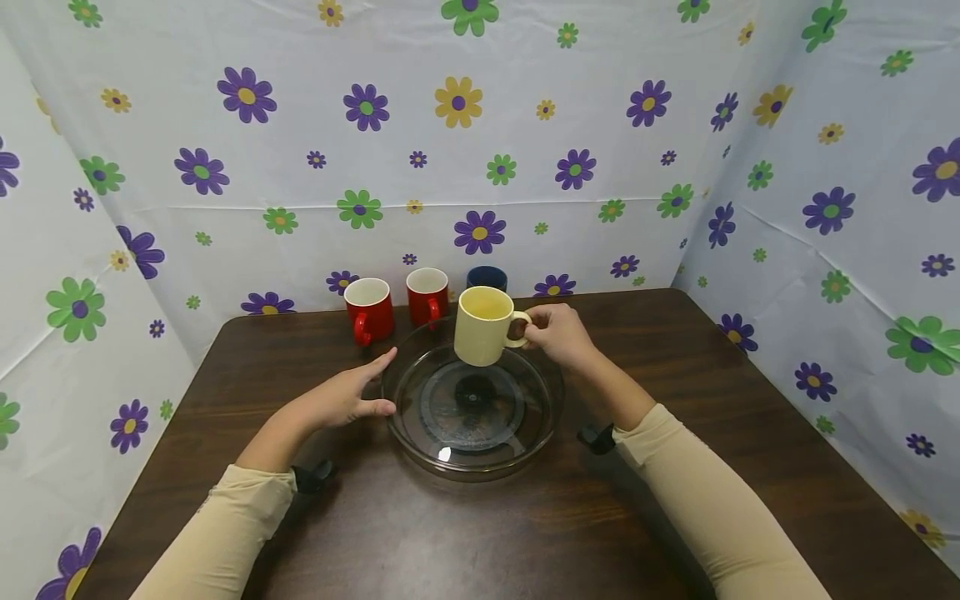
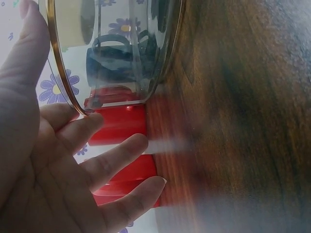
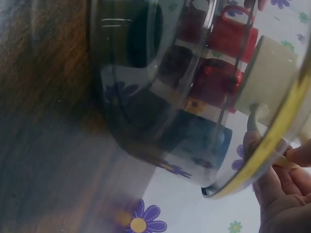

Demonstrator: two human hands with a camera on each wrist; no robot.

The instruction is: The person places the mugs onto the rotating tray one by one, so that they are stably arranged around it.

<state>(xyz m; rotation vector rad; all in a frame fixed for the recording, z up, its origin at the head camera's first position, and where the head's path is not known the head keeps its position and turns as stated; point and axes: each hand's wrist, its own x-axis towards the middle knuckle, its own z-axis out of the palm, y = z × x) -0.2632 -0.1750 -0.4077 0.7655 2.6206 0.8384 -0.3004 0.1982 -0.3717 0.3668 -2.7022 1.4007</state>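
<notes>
My right hand pinches the handle of a pale yellow mug, holding it upright over the far part of a smoky glass bowl. In the right wrist view the thumb and fingers close on the mug's handle, partly behind the bowl's rim. My left hand is at the bowl's left side with thumb and fingers spread. The left wrist view shows its fingertips right at the rim, the other fingers extended and holding nothing. A dark round spot shows in the bowl's middle.
Behind the bowl stand two red mugs with white insides, one at the left and one nearer the middle. A dark blue mug is partly hidden by the yellow one. Flower-patterned sheets border the dark wooden table.
</notes>
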